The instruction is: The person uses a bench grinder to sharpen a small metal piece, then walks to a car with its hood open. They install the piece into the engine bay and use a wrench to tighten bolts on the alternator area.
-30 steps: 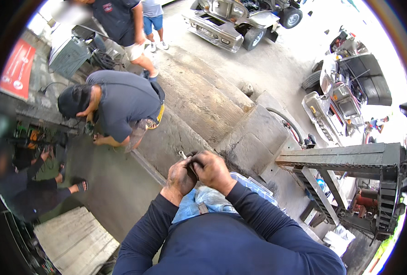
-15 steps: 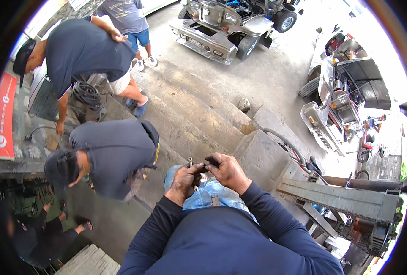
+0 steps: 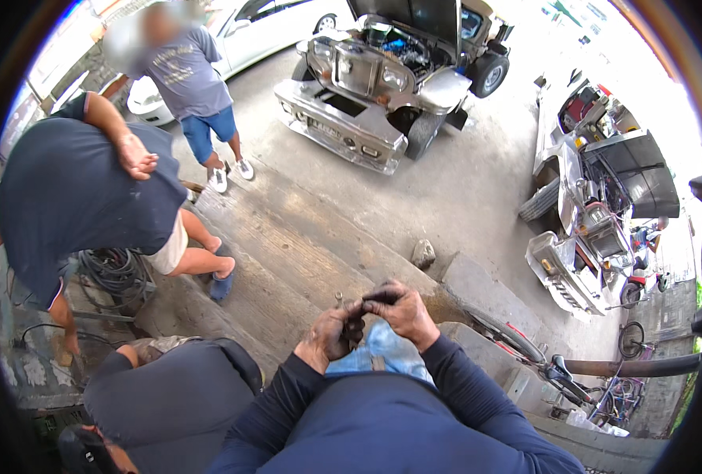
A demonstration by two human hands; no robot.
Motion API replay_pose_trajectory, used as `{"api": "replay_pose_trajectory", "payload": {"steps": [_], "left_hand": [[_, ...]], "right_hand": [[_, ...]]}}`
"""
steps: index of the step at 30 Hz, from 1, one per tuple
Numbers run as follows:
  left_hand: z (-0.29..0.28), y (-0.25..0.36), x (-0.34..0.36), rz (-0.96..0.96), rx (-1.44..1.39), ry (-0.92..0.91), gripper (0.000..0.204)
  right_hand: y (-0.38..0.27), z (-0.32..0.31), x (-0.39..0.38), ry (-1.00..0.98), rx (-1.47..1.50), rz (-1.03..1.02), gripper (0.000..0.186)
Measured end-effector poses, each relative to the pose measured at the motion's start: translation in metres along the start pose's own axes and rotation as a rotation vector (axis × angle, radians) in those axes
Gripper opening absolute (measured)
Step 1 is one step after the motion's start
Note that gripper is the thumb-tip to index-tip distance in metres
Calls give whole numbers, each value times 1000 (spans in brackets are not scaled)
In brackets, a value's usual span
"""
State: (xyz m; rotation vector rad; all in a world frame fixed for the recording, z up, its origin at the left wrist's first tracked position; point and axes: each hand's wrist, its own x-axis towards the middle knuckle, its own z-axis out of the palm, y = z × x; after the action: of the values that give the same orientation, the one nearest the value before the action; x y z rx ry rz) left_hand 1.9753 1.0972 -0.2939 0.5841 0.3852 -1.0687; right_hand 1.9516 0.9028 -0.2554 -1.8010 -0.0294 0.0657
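Observation:
My left hand (image 3: 329, 335) and my right hand (image 3: 405, 313), both smudged dark, meet in front of my lap over blue jeans (image 3: 388, 347). The fingers of the left are curled round a small bolt-like metal piece (image 3: 339, 297), whose light tip sticks up beside the thumb. Thumb and fingers of the right are pinched together right against the left fingertips. Whatever lies between them is hidden by the darkened fingers.
Worn concrete steps (image 3: 287, 253) lie ahead, with a stone (image 3: 423, 254) on them. Two people in dark shirts bend at the left near coiled cable (image 3: 114, 276); another person (image 3: 193, 87) stands beyond. A bare-metal vehicle (image 3: 351, 103) is ahead, a bicycle (image 3: 525, 347) at the right.
My view has tilted up and shifted, so the vehicles and standing person show more fully. Both hands stay together at my lap, the right fingers still pinched.

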Motion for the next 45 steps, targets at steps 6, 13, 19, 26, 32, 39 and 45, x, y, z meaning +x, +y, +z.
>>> {"api": "replay_pose_trajectory", "payload": {"steps": [6,13,19,26,32,39,45], "left_hand": [[-6,107,124,-2,25,9,17],[-55,248,336,220,210,80,16],[-60,351,419,220,115,208,15],[-135,529,620,395,72,202,12],[-200,672,745,362,52,210,14],[-261,860,845,447,85,210,14],[-355,1047,972,490,127,343,12]], "right_hand": [[40,-51,139,-55,-262,-118,22],[176,-102,354,-46,-321,-219,21],[210,-118,502,-142,-345,-200,22],[330,-110,741,113,-356,-275,23],[408,-102,948,76,-402,-408,21],[459,-90,1182,-125,-324,-372,16],[552,-50,1425,-331,-203,-278,15]]}}
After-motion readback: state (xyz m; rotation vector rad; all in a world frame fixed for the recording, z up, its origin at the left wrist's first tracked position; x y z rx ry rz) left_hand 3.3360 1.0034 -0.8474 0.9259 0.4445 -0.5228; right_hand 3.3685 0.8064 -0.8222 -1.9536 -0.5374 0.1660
